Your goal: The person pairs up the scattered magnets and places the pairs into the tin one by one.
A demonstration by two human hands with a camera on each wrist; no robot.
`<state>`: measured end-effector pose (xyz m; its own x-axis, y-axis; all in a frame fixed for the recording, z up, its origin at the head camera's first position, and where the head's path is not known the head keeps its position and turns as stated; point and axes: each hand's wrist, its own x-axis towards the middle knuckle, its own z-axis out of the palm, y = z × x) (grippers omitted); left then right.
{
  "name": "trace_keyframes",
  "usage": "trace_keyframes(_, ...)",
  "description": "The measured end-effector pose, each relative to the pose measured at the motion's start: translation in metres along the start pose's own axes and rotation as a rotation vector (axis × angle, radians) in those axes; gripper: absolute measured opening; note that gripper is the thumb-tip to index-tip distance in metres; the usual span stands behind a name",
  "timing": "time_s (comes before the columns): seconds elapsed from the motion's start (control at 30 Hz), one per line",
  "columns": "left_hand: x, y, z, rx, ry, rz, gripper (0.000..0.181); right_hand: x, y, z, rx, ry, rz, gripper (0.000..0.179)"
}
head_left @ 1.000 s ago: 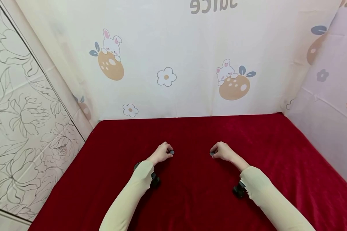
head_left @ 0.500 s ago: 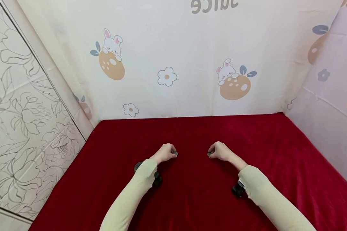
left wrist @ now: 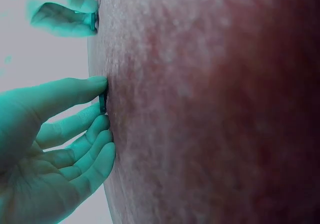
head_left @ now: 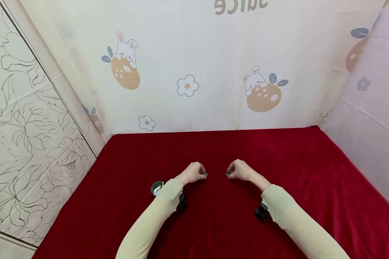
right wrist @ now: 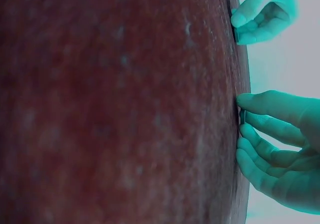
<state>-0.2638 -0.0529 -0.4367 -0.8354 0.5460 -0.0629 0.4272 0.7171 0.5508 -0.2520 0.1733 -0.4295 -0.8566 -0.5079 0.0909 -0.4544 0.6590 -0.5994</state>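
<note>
Near the middle of the red cloth, my left hand (head_left: 193, 172) pinches a small grey disc (head_left: 205, 175) between thumb and fingers. Facing it from the other side, my right hand (head_left: 241, 169) pinches a second small grey disc (head_left: 228, 174). A narrow gap of cloth separates the two. In the left wrist view the left disc (left wrist: 103, 102) is seen edge-on, its thumb on one end and fingers on the other, close to the cloth. The right wrist view shows the right disc (right wrist: 243, 116) held likewise. What the discs are made of cannot be told.
A small round metal dish (head_left: 156, 187) sits left of the left forearm, partly covered by the sleeve. Red velvet cloth (head_left: 214, 223) spreads over the table. A printed white curtain (head_left: 214, 108) rises behind its far edge, with more panels at both sides.
Both hands have moved towards each other, bringing the discs closer together. The left arm's shift to the right uncovers more of the metal dish.
</note>
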Motion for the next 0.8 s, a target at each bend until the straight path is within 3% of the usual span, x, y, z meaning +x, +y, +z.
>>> trace_keyframes(0.8,0.007,0.017,0.009,0.01,-0.081,0.028,0.014,0.013,-0.018,0.015,0.006,-0.08,0.001,0.007)
